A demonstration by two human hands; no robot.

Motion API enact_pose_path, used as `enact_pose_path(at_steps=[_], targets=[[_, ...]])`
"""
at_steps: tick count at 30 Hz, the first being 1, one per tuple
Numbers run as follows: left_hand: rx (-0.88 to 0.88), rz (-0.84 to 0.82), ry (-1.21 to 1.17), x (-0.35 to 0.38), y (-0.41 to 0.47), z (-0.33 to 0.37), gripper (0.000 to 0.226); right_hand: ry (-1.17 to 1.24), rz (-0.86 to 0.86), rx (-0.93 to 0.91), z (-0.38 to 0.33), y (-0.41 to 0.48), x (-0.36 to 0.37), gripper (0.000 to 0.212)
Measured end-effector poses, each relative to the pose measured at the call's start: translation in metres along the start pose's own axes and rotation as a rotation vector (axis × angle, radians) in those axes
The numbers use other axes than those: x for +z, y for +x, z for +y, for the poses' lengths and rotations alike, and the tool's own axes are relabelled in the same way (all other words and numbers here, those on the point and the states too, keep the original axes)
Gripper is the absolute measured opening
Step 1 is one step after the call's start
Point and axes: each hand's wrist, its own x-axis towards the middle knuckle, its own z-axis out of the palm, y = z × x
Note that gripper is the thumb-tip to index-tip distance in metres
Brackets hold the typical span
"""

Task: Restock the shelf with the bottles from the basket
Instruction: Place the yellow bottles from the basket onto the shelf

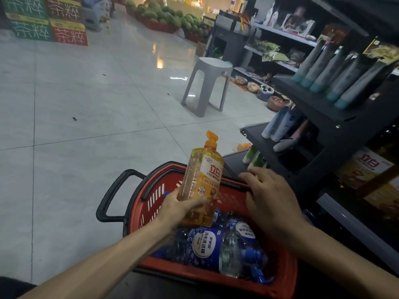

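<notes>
Left hand has the yellow bottle by its lower half, thumb across the front label and fingers wrapped round the back, a firm grip. The bottle stands nearly upright with its orange cap on top, tipped a touch to the right, in the air above the far left part of the basket.

Right hand is palm down with fingers spread and relaxed, holding nothing. It hovers over the basket's far right rim, just beside the shelf; I can't tell whether the fingertips touch the rim.

The basket is red with a black handle sticking out on its left side, and it sits right against the foot of the shelf. Inside, blue bottles lie on their sides, packed together, white labels facing up, one clear bottle among them.

The shelf is dark and tiered, along the right. On an upper tier, grey tubes with teal caps lean in a row. On the tier below, pale tubes near its front edge. Lower right, more yellow bottles with the same label stand in the shadow.

Out on the tiled floor, a grey stool stands well apart from the basket. Red and green crates are stacked at the far left, and a heap of green melons lies at the back.
</notes>
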Motion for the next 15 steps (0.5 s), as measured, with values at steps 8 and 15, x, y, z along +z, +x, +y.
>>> enact_pose_path(at_steps=[8, 15], targets=[[0.078, -0.256, 0.002, 0.045, -0.014, 0.027, 0.081, 1.313, -0.460, 0.618, 0.023, -0.012, -0.005, 0.074], [0.343, -0.320, 0.441, 0.096, -0.014, 0.041, 0.075, 1.524, -0.211, 0.565, 0.056, -0.050, -0.023, 0.058]])
